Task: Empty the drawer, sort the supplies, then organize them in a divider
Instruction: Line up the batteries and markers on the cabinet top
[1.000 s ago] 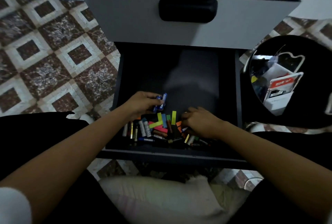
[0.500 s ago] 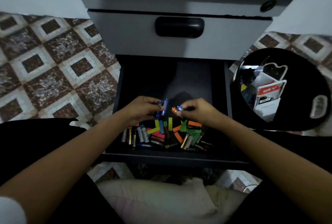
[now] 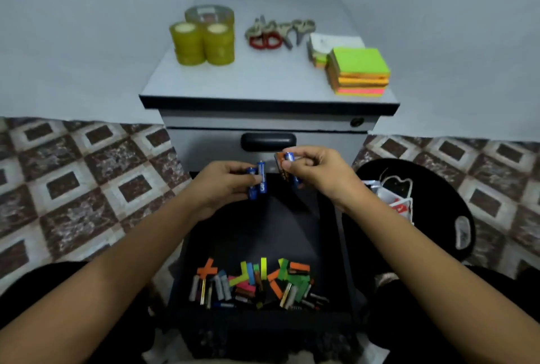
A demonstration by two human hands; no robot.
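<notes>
The dark open drawer (image 3: 336, 249) of a grey cabinet holds a heap of batteries (image 3: 217, 289) and coloured paper tabs (image 3: 280, 273) at its near end. My left hand (image 3: 222, 185) is raised above the drawer and grips two blue batteries (image 3: 258, 179) upright. My right hand (image 3: 314, 172) is beside it, pinching a blue battery and an orange one (image 3: 285, 166). On the cabinet top (image 3: 263, 77) stand yellow tape rolls (image 3: 201, 39), scissors (image 3: 270, 34) and stacks of sticky notes (image 3: 358, 71).
A black round container (image 3: 432, 205) with white packets stands on the floor right of the drawer. The closed upper drawer has a black handle (image 3: 268, 141). Patterned tile floor (image 3: 73, 182) spreads on both sides. A pale cushion lies at the bottom edge.
Both hands rose out of the drawer with batteries in them. The right hand picked up batteries from the heap. The view tilted up, showing the cabinet top.
</notes>
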